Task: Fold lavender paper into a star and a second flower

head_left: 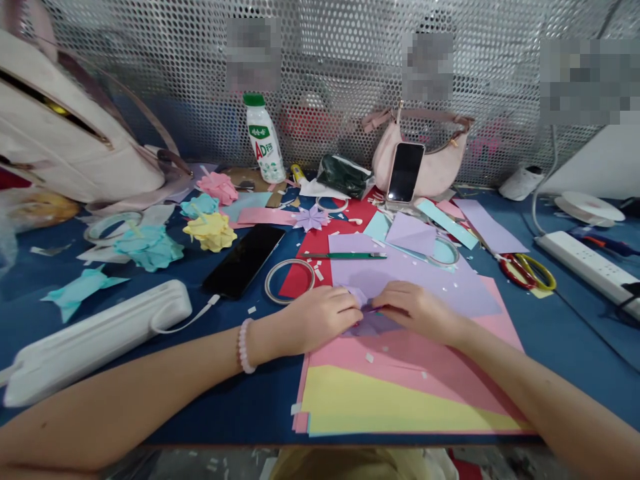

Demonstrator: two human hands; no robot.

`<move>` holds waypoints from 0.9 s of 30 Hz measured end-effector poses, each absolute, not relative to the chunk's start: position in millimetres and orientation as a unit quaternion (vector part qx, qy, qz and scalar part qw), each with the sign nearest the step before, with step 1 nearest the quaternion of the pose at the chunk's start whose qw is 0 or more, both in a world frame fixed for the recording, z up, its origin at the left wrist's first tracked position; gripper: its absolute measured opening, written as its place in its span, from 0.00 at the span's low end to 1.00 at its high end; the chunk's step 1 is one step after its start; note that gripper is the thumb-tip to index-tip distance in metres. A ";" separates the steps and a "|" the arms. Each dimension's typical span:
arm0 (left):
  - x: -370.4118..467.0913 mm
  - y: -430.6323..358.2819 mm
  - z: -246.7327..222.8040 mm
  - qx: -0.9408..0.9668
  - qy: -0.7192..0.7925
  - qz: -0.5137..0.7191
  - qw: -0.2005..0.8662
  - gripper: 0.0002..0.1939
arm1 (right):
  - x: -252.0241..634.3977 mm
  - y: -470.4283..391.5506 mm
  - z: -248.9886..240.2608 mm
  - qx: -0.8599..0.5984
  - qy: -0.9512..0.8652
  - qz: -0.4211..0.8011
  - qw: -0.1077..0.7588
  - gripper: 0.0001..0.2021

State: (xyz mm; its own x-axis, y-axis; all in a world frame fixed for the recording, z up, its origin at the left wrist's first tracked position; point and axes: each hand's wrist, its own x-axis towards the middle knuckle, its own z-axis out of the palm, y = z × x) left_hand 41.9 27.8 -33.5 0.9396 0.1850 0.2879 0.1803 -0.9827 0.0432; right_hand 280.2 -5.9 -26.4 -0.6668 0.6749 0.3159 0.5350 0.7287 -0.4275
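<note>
Both of my hands meet above a stack of coloured sheets (400,393), whose pink and yellow parts lie toward me. My left hand (317,317), with a pink bead bracelet (245,345) at the wrist, has its fingers closed on a small folded purple paper (356,295). The fingers of my right hand (417,308) pinch the same paper from its right side. Part of the paper is hidden by my fingers. A green cutter (345,255) lies just beyond on a large purple sheet (450,280).
Folded paper shapes (210,231), a black phone (244,260) and a white power strip (100,337) are on the left. Tape (289,281) lies near my left hand. Scissors (525,270) and another power strip (590,267) are right. A bottle (264,143) and handbag (435,157) stand behind.
</note>
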 end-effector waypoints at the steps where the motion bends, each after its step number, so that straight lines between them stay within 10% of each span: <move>1: 42.1 27.8 -33.7 0.983 0.101 0.152 0.009 0.10 | 279.4 -6.1 -26.7 -0.346 -0.891 0.174 0.239 0.08; 27: 38.1 35.3 -37.9 0.928 0.180 0.170 0.277 0.07 | 276.8 20.9 8.2 -0.228 -0.935 0.266 0.053 0.10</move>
State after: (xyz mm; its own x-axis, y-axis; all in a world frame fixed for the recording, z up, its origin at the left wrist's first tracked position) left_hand 38.1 35.3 -37.9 0.8775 0.4286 0.2152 0.2407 -0.7817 0.5753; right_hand 276.8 20.9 8.2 -0.8902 0.4551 -0.0223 0.3986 0.7541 -0.5219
